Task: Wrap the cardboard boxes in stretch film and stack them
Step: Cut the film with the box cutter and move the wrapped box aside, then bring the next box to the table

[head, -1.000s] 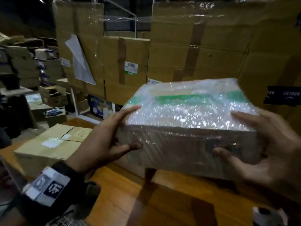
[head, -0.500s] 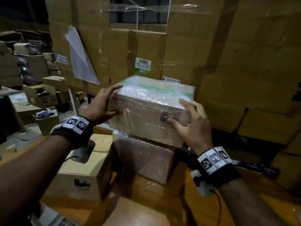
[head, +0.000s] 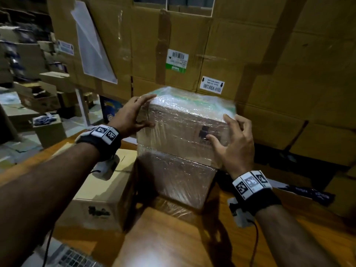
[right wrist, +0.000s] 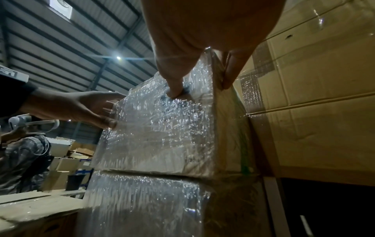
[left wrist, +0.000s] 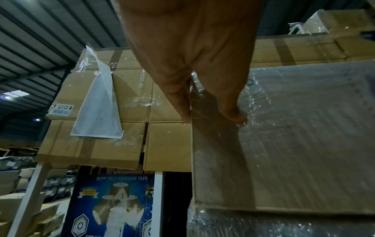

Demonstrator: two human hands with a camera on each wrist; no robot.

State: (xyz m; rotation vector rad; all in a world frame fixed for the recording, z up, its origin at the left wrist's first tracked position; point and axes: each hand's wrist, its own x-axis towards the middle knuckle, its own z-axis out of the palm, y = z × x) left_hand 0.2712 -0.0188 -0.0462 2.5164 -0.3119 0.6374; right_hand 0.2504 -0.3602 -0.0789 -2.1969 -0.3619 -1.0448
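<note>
1. The top box (head: 185,122) sits on the lower box (head: 179,178), both in film, with its right end overhanging.
2. The lower box stands on the table (head: 173,237).
3. A bare box (head: 100,193) stands on the table just left of the lower box.
4. A wall of cartons (head: 250,64) rises behind the stack.
5. The left hand (head: 131,114) lies on the top box's left end, the right hand (head: 237,139) on its near right corner.
6. Loose cartons (head: 38,97) lie far left, beyond the table.
</note>
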